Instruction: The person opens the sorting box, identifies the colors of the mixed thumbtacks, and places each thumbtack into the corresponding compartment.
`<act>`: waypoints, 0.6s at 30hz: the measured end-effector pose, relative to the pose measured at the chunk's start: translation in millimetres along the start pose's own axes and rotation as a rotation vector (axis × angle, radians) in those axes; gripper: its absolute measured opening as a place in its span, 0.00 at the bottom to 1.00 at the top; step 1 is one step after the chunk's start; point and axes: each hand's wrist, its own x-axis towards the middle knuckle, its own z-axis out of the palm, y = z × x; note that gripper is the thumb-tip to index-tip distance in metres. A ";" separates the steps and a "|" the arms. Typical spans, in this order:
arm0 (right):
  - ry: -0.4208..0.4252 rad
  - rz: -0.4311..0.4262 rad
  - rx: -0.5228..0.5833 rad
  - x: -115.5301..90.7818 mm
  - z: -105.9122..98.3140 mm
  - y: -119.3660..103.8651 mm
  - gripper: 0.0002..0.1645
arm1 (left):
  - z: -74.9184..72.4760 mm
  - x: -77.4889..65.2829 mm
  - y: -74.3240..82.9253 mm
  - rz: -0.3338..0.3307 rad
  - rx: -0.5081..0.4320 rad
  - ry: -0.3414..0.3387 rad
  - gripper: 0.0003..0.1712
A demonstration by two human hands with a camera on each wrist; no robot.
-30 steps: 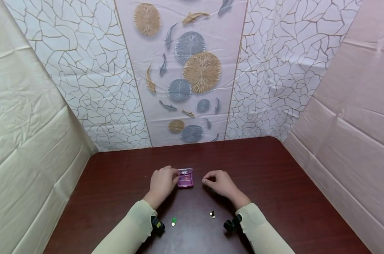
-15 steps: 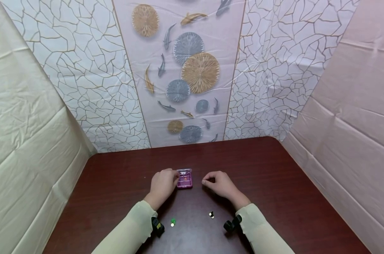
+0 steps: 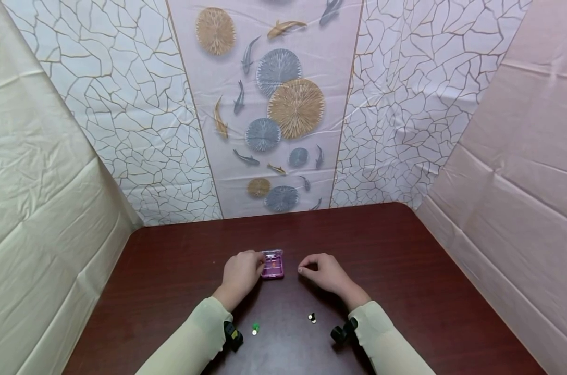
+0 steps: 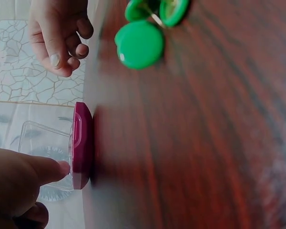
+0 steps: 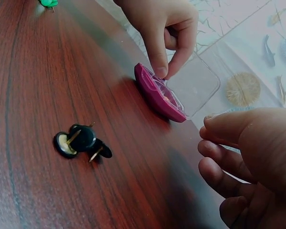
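A small magenta pill box (image 3: 272,271) stands on the table with its clear hinged lid (image 5: 200,86) raised. Something orange (image 3: 274,264) lies inside one compartment. My left hand (image 3: 238,273) pinches the box's left side with thumb and forefinger; the exact grip is partly hidden. To the right of the box, apart from it, my right hand (image 3: 328,272) rests with loosely curled fingers, and nothing shows between them. Several green thumbtacks (image 4: 140,45) lie in front of the left hand. Black thumbtacks (image 5: 83,138) sit in a cluster in front of the right hand.
The dark red-brown table (image 3: 180,312) has rounded far corners. Patterned cloth (image 3: 283,156) hangs behind it, with plain cloth at the left (image 3: 53,208) and the right (image 3: 513,172). A tiny pale speck (image 3: 213,262) lies left of the left hand.
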 end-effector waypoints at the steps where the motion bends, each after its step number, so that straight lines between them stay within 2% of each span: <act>1: 0.000 -0.006 0.000 -0.1 0.1 -0.3 0.03 | -0.2 0.0 0.0 -0.001 -0.001 0.000 0.03; 7: 0.004 -0.032 -0.002 -0.8 0.2 -0.9 0.02 | -0.2 -1.8 -0.1 -0.007 -0.013 -0.012 0.08; 12: -0.002 -0.021 0.005 -1.9 -0.9 -0.7 0.05 | -1.4 -5.4 -2.1 -0.029 -0.030 -0.044 0.13; 18: -0.006 -0.002 0.009 -1.7 -2.0 0.5 0.05 | -10.9 -12.5 -3.7 -0.052 -0.047 -0.061 0.17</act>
